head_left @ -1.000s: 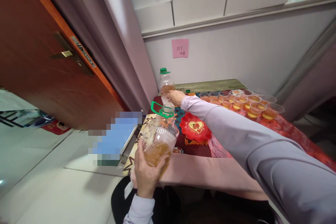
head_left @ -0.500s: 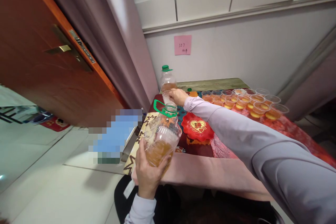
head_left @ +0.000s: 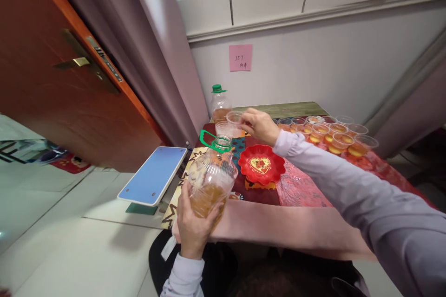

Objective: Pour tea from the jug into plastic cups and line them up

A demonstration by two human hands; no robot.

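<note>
The left hand [head_left: 193,227] is clamped around a clear jug [head_left: 211,181] of amber liquid, held just left of the red heart plate [head_left: 259,164]. Beyond that plate, the right hand [head_left: 259,126] pinches an empty plastic cup [head_left: 234,118] above a stack of cups [head_left: 223,128].

Hands: two, the left hand [head_left: 193,222] at lower centre and the right hand [head_left: 259,125] at centre.
Jugs: one open jug [head_left: 212,177], part full of amber liquid, at lower centre.
Bottles: one capped bottle [head_left: 219,104] at centre, behind the jug.
Empty cups: two, one cup [head_left: 234,118] at the right hand and one stack [head_left: 223,128] just below it; how many cups the stack holds cannot be told.
Filled cups: about a dozen, in a cluster [head_left: 329,132] at centre right; the far ones overlap too much to count exactly.
Plates: one red plate [head_left: 260,165] at centre.
Tablets: one tablet [head_left: 153,181] at lower left.
Notes: one pink note [head_left: 240,57] at upper centre.
</note>
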